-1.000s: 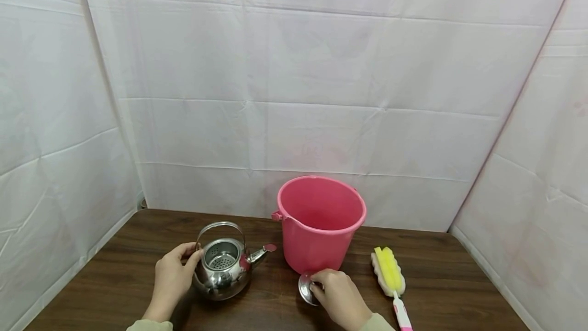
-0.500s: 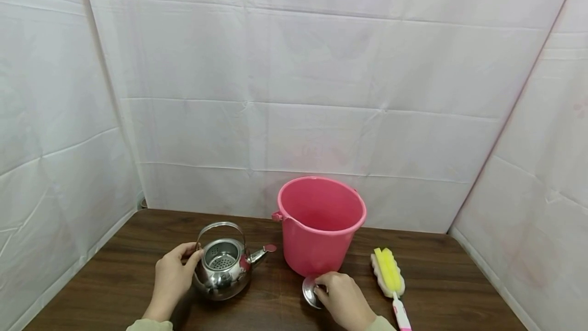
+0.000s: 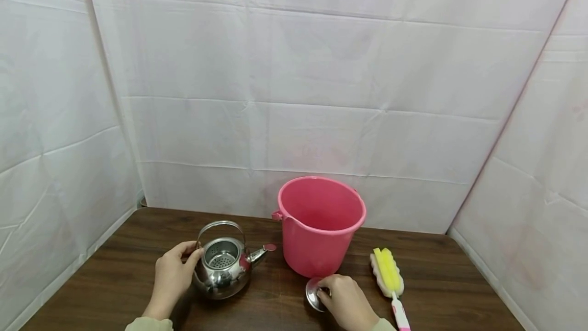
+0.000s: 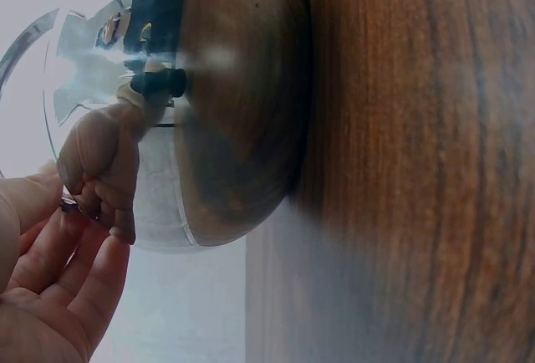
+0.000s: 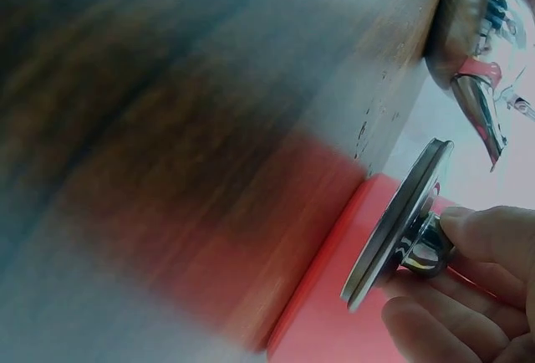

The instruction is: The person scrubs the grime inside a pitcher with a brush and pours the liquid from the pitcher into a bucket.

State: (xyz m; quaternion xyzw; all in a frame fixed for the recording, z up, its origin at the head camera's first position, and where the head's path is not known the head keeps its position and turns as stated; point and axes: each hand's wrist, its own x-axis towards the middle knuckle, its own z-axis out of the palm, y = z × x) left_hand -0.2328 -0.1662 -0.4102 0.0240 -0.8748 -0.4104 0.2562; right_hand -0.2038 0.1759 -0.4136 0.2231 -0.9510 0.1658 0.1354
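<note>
A shiny steel kettle (image 3: 222,286) stands on the left of the table, its top uncovered and a perforated strainer (image 3: 222,261) showing inside. My left hand (image 3: 174,274) pinches the near left end of its raised handle (image 3: 219,224); in the left wrist view the fingertips (image 4: 109,263) lie against the kettle's side. Over the table, right in front of the bucket, my right hand (image 3: 346,301) holds the round steel lid (image 3: 313,298). Thumb and fingers grip the lid's knob (image 5: 428,246), and the disc (image 5: 393,229) is held off the tabletop in the right wrist view.
Behind the lid stands a pink bucket (image 3: 317,249). On the right lies a brush (image 3: 388,272) with a yellow and white sponge head and a white and pink handle. The dark wooden table (image 3: 455,280) ends against white sheeting (image 3: 312,86) at the back and sides.
My right hand has shifted slightly to the right with the lid. The left hand and the kettle stay as they were.
</note>
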